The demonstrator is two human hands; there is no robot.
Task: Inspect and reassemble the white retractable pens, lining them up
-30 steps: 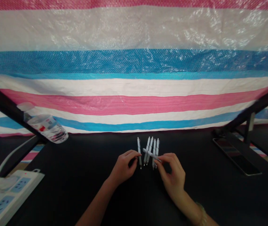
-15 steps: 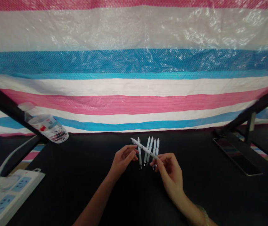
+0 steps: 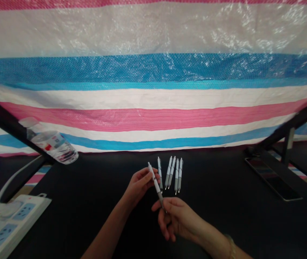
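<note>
A white pen (image 3: 155, 180) with a grey grip slants between my two hands, above the black table. My left hand (image 3: 140, 181) pinches its white barrel near the upper end. At the lower, grey end my right hand (image 3: 173, 217) has thumb and forefinger closed on it, the other fingers curled loosely. Just beyond lie several similar pens on the table: a single pen (image 3: 160, 172) partly behind my left fingers, a pair of pens (image 3: 170, 172) in the middle, and another pair (image 3: 178, 175) to the right. Their tips point toward me.
A clear plastic bottle (image 3: 55, 145) leans at the back left behind a black bar. A white power strip (image 3: 15, 219) with a plugged-in cable lies at the left front. To the right rests a dark phone (image 3: 273, 179). A striped sheet (image 3: 153, 120) hangs behind the black table (image 3: 99, 187).
My right hand has moved left and toward me, swinging the pen to a steeper slant. My left hand has closed on the pen's upper part. The right-hand pair of pens is now uncovered.
</note>
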